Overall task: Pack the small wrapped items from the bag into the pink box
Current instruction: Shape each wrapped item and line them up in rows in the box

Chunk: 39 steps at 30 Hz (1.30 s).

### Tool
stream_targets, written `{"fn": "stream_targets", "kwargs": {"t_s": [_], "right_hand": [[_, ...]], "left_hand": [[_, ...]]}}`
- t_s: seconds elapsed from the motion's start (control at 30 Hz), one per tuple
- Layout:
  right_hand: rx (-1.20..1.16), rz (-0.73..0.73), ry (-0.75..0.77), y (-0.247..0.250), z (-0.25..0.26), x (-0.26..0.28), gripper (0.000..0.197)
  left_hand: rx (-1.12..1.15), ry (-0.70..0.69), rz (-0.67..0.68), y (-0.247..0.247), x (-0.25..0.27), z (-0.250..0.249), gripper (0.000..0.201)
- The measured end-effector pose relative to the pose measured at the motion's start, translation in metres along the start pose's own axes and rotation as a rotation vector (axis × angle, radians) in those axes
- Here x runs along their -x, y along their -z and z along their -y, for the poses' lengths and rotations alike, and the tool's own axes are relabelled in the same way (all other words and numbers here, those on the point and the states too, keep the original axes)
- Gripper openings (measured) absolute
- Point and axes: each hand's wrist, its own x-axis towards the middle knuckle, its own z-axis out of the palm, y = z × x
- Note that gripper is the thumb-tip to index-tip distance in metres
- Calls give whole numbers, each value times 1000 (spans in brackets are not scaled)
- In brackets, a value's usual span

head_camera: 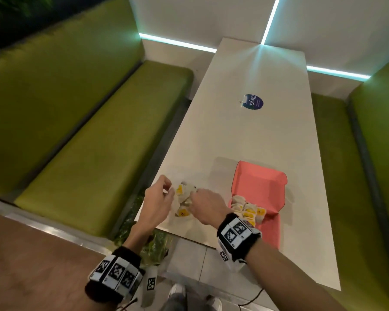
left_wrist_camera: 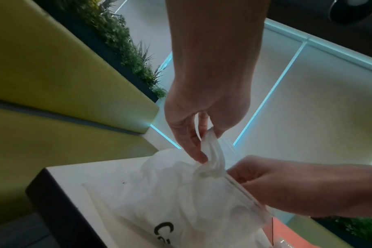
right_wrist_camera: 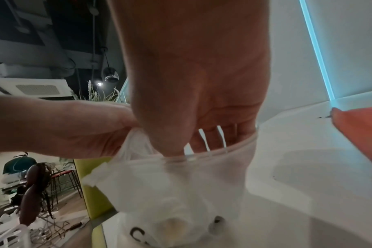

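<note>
A translucent zip bag (head_camera: 184, 199) (left_wrist_camera: 181, 193) (right_wrist_camera: 170, 193) lies at the table's near left corner, with yellow-and-white wrapped items (head_camera: 182, 213) showing through it. My left hand (head_camera: 161, 194) (left_wrist_camera: 204, 149) pinches a bunched bit of the bag's rim and holds it up. Just right of it, my right hand (head_camera: 202, 202) (right_wrist_camera: 202, 137) (left_wrist_camera: 287, 184) has its fingers inside the bag's mouth, behind the film. What they hold is hidden. The open pink box (head_camera: 259, 182) (right_wrist_camera: 359, 127) lies to the right, with several wrapped items (head_camera: 248, 211) in its near end.
The white table (head_camera: 245, 131) carries a blue round sticker (head_camera: 253, 102) further off. Green benches (head_camera: 81, 135) flank it on both sides. A wall with cyan light strips (head_camera: 177, 43) closes the far end.
</note>
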Motion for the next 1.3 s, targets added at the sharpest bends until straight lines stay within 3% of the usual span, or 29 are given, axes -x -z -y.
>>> {"fn": "stream_targets", "kwargs": {"t_s": [0.2, 0.43, 0.57, 0.63, 0.77, 1.07, 1.3], "right_hand": [[5, 136, -96, -6, 25, -11, 58], [-59, 200, -127, -33, 25, -19, 44], [-160, 150, -148, -38, 19, -21, 41], [-179, 129, -146, -39, 18, -21, 43], [-183, 110, -150, -44, 21, -17, 65], [-304, 14, -94, -53, 15, -15, 41], [-224, -41, -34, -54, 21, -17, 52]], "left_hand": [[65, -16, 33, 4, 10, -5, 12], [133, 21, -2, 15, 10, -10, 11], [140, 38, 12, 18, 10, -10, 10], [142, 42, 17, 17, 11, -11, 10], [151, 40, 28, 14, 12, -13, 10], [131, 56, 34, 17, 16, -7, 11], [178, 51, 55, 16, 20, -21, 12]]}}
